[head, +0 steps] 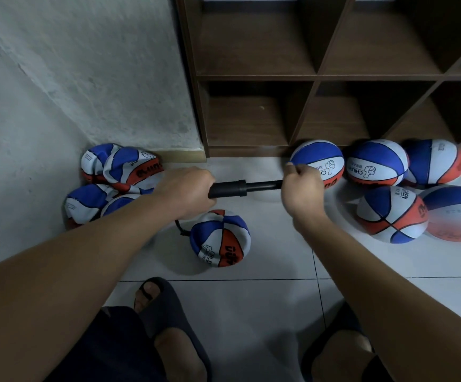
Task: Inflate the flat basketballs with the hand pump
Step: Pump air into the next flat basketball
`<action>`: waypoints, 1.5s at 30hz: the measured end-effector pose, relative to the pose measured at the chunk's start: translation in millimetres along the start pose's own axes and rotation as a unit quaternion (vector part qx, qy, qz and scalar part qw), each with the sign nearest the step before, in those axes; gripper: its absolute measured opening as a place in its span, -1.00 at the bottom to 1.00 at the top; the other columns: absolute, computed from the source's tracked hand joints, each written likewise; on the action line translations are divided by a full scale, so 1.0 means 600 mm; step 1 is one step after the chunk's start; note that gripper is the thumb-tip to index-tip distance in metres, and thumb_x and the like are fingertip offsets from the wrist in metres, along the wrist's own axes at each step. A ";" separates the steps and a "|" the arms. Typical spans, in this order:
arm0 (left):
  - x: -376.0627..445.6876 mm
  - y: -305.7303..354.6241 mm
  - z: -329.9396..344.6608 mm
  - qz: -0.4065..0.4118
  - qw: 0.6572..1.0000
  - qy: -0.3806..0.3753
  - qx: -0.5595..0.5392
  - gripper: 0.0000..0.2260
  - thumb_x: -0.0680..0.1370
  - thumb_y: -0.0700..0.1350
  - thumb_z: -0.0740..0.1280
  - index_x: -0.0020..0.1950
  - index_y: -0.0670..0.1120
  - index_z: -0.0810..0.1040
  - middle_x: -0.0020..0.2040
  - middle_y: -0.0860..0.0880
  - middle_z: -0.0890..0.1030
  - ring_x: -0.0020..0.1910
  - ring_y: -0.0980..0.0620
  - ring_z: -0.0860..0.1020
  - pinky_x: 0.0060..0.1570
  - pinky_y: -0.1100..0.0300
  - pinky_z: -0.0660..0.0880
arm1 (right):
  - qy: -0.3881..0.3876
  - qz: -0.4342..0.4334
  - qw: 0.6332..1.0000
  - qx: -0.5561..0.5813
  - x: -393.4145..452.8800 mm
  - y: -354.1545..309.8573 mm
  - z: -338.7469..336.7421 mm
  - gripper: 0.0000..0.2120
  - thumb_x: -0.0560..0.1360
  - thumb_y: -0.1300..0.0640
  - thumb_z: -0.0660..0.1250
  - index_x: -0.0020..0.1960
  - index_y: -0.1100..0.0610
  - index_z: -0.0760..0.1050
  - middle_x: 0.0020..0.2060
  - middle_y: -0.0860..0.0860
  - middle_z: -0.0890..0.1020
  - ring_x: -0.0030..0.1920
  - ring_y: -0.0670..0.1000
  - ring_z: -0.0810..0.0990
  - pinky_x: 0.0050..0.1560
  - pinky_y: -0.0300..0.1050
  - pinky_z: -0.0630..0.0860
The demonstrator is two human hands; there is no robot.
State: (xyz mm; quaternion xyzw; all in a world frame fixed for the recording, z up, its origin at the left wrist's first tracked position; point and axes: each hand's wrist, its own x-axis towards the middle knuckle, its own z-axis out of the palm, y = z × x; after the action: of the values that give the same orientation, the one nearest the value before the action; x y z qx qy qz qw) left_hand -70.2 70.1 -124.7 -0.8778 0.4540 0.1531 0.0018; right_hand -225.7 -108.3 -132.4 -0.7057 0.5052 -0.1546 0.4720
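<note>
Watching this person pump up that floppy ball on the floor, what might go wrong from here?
1. The crumpled ball lies loose on the tile, held by nothing; the thin hose might tug out of it as the pump moves.
2. Both hands are on the pump, left hand on the barrel, right hand at the handle end, so neither can steady the ball.
3. The inflated balls sit close by the right hand; a stroke could knock them rolling.

White tiles (251, 312), brown cubby shelf (317, 77)
</note>
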 end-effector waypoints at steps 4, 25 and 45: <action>-0.004 0.022 0.007 -0.001 1.000 0.000 -0.006 -0.83 0.55 -0.05 0.42 -0.23 0.04 0.52 -0.32 0.05 0.58 -0.35 0.03 0.57 -0.40 0.17 0.34 | -0.028 -0.040 0.999 -0.008 -0.025 -0.012 0.024 -0.64 0.75 0.00 0.17 -0.10 0.18 0.52 -0.28 0.09 0.57 -0.27 0.08 0.51 -0.17 0.13 0.52; 0.001 -0.026 0.011 0.007 1.000 0.022 0.020 -0.83 0.55 -0.04 0.40 -0.23 0.09 0.49 -0.31 0.07 0.57 -0.36 0.06 0.56 -0.35 0.12 0.49 | -0.005 0.020 1.000 0.015 0.034 0.008 -0.029 -0.65 0.67 0.03 0.29 -0.15 0.27 0.53 -0.35 0.08 0.46 -0.29 0.09 0.39 -0.24 -0.03 0.32; -0.005 0.020 0.017 0.034 0.999 0.024 0.032 -0.69 0.55 -0.06 0.41 -0.30 0.08 0.34 -0.33 0.06 0.54 -0.39 0.03 0.53 -0.42 0.17 0.26 | -0.085 -0.009 0.996 0.016 -0.044 0.010 0.065 -0.59 0.75 -0.09 0.17 -0.08 0.19 0.51 -0.34 0.03 0.51 -0.31 0.06 0.48 -0.23 0.07 0.45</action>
State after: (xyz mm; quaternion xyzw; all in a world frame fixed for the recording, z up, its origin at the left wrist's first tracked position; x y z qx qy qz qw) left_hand -84.2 67.1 -131.8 -0.8649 0.4879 0.1172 0.0132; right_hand -213.7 -66.2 -150.3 -0.7130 0.4544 -0.1063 0.5234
